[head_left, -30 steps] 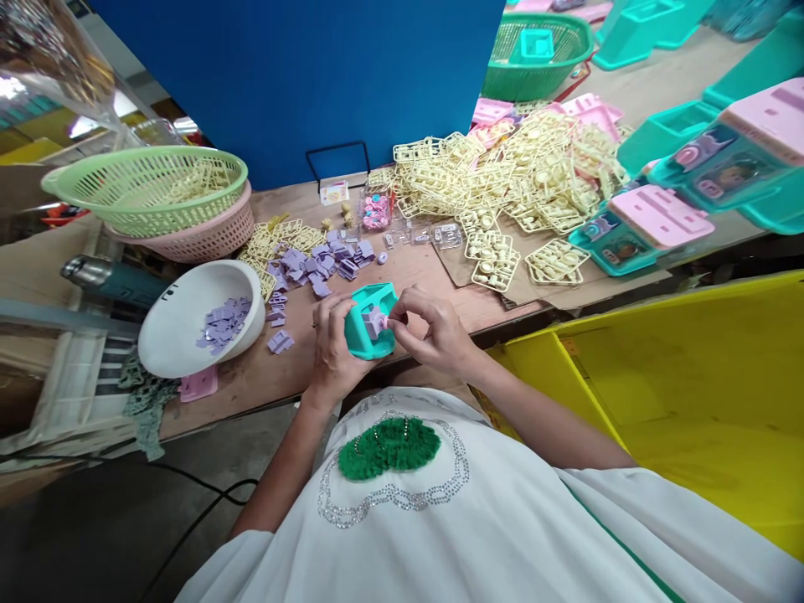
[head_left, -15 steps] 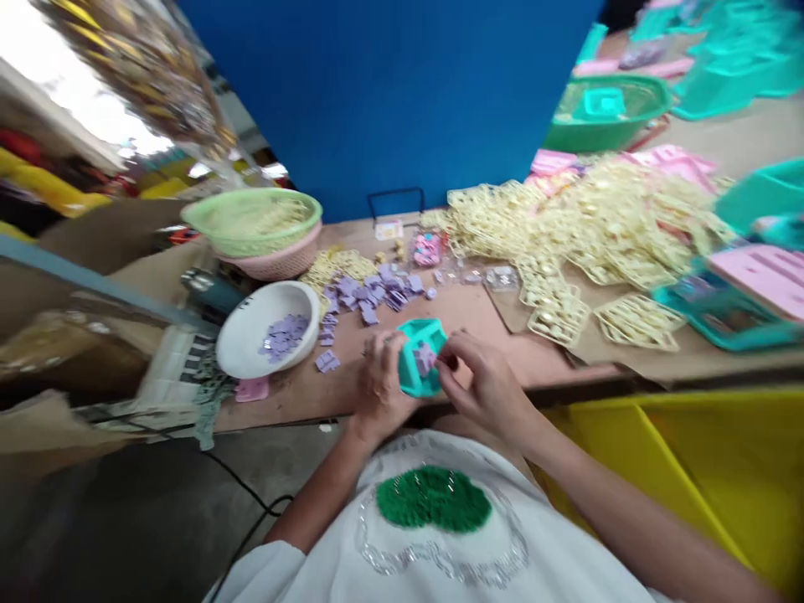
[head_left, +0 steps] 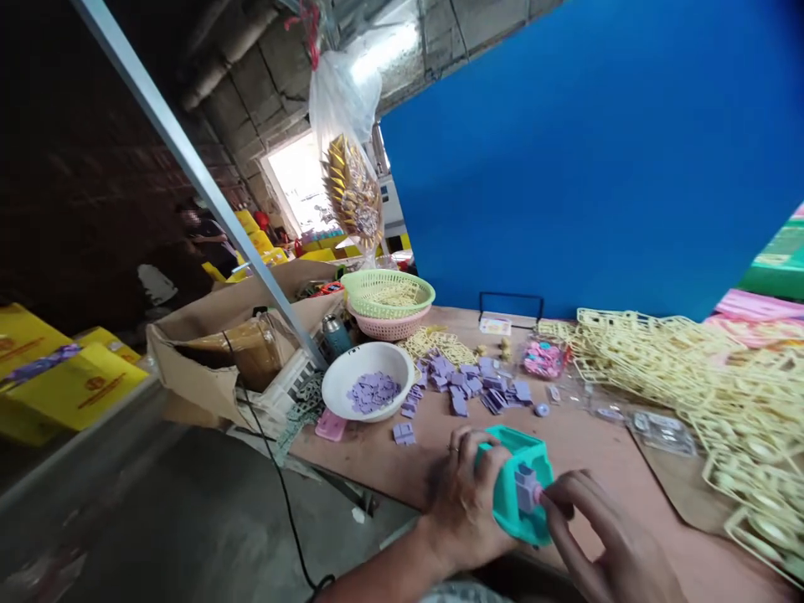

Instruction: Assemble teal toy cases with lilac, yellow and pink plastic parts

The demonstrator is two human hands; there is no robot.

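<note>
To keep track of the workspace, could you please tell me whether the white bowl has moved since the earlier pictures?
No; against the stacked baskets, the white bowl keeps its place just in front; only the view has shifted.

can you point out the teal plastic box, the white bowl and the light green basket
Teal plastic box [head_left: 506, 496]: head view, on its wall at picture left
White bowl [head_left: 372, 358]: head view, on its bare inner wall
Light green basket [head_left: 380, 311]: head view, on its near outer wall

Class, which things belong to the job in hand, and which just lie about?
Likely the job:
teal case, in left hand
purple piece, inside it
pink part, at right hand

Likely just about:
flask
cardboard box
hanging bag
</note>
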